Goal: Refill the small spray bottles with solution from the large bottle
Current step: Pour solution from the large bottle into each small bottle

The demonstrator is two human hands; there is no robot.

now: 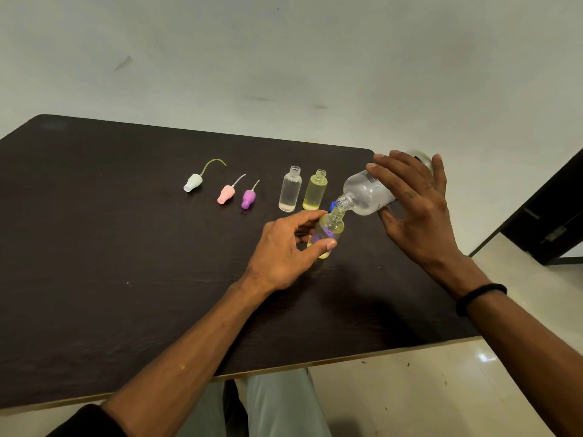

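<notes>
My right hand (416, 203) holds the large clear bottle (367, 193) tipped on its side, its open mouth down-left and meeting the neck of a small bottle (331, 228). My left hand (290, 247) grips that small bottle between thumb and fingers; it stands on the table with yellowish liquid inside. Two more small open bottles stand just behind: a clear one (290, 192) and a yellowish one (315, 192). Three spray caps with tubes lie to the left: white (193, 182), pink (226, 193), purple (248, 198).
The dark table (126, 247) ends close to my right hand, at its far right corner. A small blue cap (333, 205) peeks out behind the held bottle. A dark piece of furniture (555, 216) stands on the floor at right.
</notes>
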